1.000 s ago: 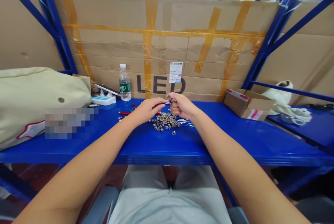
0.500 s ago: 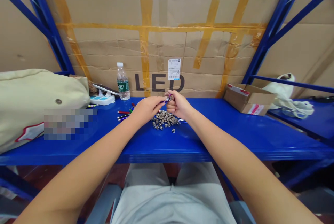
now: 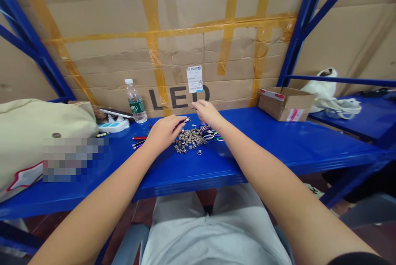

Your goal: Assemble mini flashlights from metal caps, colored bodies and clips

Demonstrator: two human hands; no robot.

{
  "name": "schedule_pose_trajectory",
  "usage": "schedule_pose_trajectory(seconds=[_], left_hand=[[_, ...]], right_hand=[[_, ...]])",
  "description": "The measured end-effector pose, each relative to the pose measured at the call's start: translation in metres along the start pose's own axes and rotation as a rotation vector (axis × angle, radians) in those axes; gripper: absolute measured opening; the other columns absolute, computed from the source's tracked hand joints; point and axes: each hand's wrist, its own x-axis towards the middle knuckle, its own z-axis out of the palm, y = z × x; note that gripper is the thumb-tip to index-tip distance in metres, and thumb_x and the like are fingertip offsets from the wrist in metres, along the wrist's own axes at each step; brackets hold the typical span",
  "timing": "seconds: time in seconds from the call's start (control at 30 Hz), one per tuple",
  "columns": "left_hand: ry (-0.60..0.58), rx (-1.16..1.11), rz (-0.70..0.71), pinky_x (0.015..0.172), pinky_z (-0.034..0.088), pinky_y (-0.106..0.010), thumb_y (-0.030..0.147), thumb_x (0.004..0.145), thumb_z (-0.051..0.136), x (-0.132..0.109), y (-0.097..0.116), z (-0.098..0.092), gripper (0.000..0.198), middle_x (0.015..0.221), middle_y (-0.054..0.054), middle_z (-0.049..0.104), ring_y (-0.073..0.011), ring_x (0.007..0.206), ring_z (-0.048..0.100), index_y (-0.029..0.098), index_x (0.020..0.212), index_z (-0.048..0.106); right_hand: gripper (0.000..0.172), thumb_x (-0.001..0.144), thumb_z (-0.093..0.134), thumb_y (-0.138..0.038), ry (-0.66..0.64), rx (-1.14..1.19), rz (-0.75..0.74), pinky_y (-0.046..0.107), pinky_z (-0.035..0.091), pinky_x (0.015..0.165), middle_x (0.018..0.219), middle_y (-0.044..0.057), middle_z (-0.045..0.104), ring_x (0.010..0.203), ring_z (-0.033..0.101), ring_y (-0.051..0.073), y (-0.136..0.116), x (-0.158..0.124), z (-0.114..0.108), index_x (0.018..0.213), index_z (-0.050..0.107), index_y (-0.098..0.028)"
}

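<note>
My left hand (image 3: 165,131) is closed around a slim dark pen-like stick with a shiny tip (image 3: 187,120), which pokes out past its fingertips to the right. Above and right of that tip hovers my right hand (image 3: 206,113), apart from the stick. Its fingers are loosely bent and point left, and nothing shows in them. Just below both hands lies a pile of small silvery metal pieces (image 3: 190,139). One single metal piece (image 3: 199,152) sits in front of the pile. Under my right hand is a bundle of thin multicoloured strips or cords (image 3: 210,133).
Red and dark pen-like sticks (image 3: 140,138) lie left of the pile. Behind them are a water bottle (image 3: 136,102) and a white power strip (image 3: 114,126). A cream bag (image 3: 46,123) rests at the left, and a small open carton (image 3: 284,104) at the right. A big cardboard sheet (image 3: 123,59) stands behind.
My hands have come apart; the right one has let go of the stick's end and risen slightly. The coloured bundle now shows. The view has turned and tilted slightly.
</note>
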Motion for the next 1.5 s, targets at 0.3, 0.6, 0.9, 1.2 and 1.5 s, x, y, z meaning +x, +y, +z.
schedule_pose_trajectory(seconds=[0.3,0.6,0.9,1.2,1.5], left_hand=[[-0.017,-0.126,-0.073,0.09,0.047,-0.037,0.03,0.092,0.045,0.0,-0.001,-0.002,0.028,0.11,-0.007,0.067,-0.021,0.102,0.061,0.02,0.112,0.061],[-0.042,-0.134,-0.057,0.087,0.047,-0.034,0.029,0.091,0.047,0.0,-0.005,0.0,0.027,0.107,-0.006,0.067,-0.0201,0.099,0.061,0.02,0.112,0.061],[-0.063,-0.156,0.025,0.086,0.047,-0.032,0.026,0.091,0.049,-0.001,-0.005,0.004,0.025,0.104,-0.005,0.067,-0.0183,0.096,0.061,0.021,0.112,0.061],[-0.007,-0.054,0.067,0.082,0.045,-0.032,0.024,0.09,0.052,0.0,-0.005,0.006,0.024,0.105,-0.003,0.068,-0.0188,0.096,0.062,0.022,0.112,0.06],[-0.027,0.193,0.024,0.071,0.039,-0.03,0.033,0.094,0.046,0.0,0.002,0.008,0.024,0.099,-0.006,0.07,-0.0206,0.093,0.064,0.019,0.106,0.061]], right_hand=[[0.026,0.063,0.065,-0.02,0.036,-0.784,0.086,0.029,0.029,0.054,0.046,0.0,0.037,0.055,0.042,0.017,0.03,0.013,-0.041,0.048,0.043,-0.022],[0.025,0.064,0.068,-0.017,0.004,-0.796,0.099,0.027,0.033,0.046,0.039,-0.002,0.036,0.048,0.045,0.015,0.041,0.017,-0.053,0.05,0.048,-0.022],[0.048,0.095,0.03,-0.047,-0.124,-0.593,0.124,0.024,0.037,0.047,0.055,0.001,0.053,0.043,0.045,0.009,-0.003,-0.012,-0.001,0.07,0.056,-0.016],[0.042,0.096,0.025,-0.046,-0.291,-0.045,0.383,0.02,0.013,0.036,0.046,-0.009,0.021,0.035,0.015,0.006,0.001,-0.017,0.023,0.063,0.032,-0.021],[0.045,0.098,0.02,-0.037,-0.092,-0.305,0.222,0.025,0.022,0.042,0.043,-0.005,0.028,0.037,0.024,0.009,0.01,-0.011,0.029,0.058,0.034,-0.022]])
